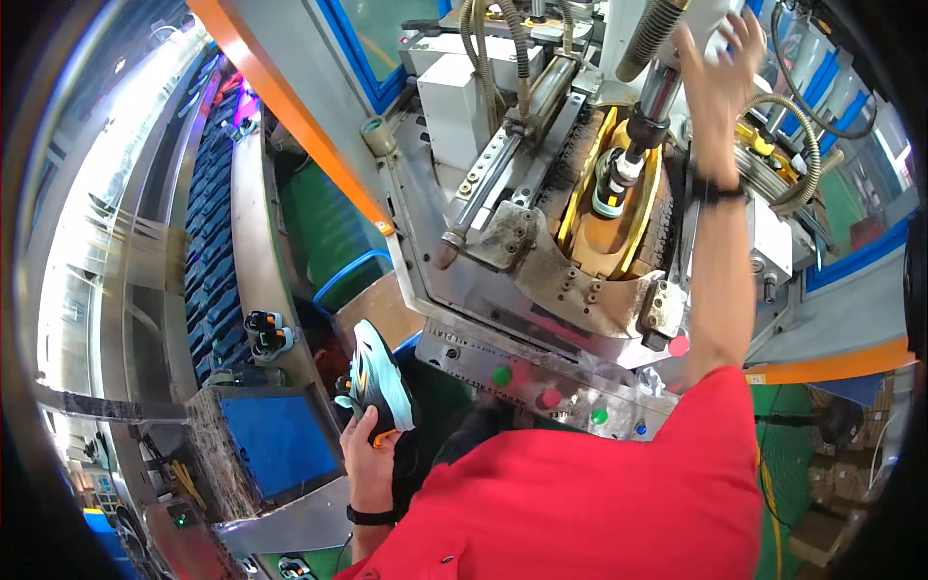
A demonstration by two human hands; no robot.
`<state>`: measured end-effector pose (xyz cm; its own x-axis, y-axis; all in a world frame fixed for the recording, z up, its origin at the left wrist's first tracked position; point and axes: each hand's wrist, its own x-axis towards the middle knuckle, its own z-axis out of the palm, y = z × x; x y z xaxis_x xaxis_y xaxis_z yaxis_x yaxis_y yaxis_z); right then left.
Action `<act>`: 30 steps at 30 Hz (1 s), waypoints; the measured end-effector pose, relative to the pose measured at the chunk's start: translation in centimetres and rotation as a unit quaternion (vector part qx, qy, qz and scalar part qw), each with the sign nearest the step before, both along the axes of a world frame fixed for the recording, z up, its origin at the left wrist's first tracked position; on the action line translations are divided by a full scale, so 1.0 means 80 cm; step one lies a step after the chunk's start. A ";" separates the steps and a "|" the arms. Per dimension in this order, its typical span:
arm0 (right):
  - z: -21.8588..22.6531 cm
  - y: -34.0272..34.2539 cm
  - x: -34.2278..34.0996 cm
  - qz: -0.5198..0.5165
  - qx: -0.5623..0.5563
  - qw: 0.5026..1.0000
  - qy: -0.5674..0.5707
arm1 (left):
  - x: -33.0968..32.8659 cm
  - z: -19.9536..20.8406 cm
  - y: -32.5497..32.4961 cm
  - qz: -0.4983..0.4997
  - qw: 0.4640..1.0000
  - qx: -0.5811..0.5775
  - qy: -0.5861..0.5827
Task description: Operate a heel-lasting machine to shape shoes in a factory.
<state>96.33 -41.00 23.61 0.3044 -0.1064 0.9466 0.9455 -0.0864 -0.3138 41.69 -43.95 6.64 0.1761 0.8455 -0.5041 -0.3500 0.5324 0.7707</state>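
A sneaker (pixel 380 375) in light blue, black and orange is gripped near its heel by my left hand (pixel 362 452), its toe pointing up and away. My right hand (pixel 717 72) is raised at the upper right beside the machine's head, fingers spread and nothing visible in them. Below and left of it, a press machine (pixel 556 256) has another shoe (pixel 611 184) between two yellow pads (pixel 585 188), under a dark vertical ram (pixel 650 121). Part of that shoe is hidden by the ram.
A control panel (pixel 570 391) with green and red buttons runs along the machine's front. To the left, a conveyor (pixel 211 261) of dark slats has a black-and-orange shoe (pixel 269 333) on its near side rail. An orange-edged frame (pixel 300 116) slants between conveyor and machine.
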 end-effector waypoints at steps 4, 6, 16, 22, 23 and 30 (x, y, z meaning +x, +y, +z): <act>0.040 0.021 0.037 0.069 0.009 0.993 0.091 | 0.014 -0.002 -0.006 -0.013 1.000 -0.010 -0.013; 0.023 0.018 0.069 0.388 0.050 0.903 0.177 | 0.017 -0.011 -0.008 -0.024 1.000 -0.013 -0.009; 0.024 0.042 0.068 0.138 0.028 0.984 0.106 | 0.007 -0.006 -0.045 0.028 1.000 0.009 0.001; 0.005 0.037 0.137 0.124 -0.129 0.971 0.156 | -0.060 -0.001 -0.116 0.129 0.990 0.001 0.048; -0.004 0.023 0.194 0.226 -0.159 0.946 0.170 | -0.067 -0.006 -0.121 0.116 0.991 -0.011 0.060; -0.147 -0.040 0.071 0.034 -0.587 0.808 0.036 | -0.222 -0.129 -0.215 0.324 0.944 -0.043 0.050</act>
<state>101.98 -44.22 11.88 0.3307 0.8709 0.3637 0.9435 -0.3132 -0.1080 23.97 -61.13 -3.71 -0.4160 0.7143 -0.5628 -0.5521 0.2934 0.7804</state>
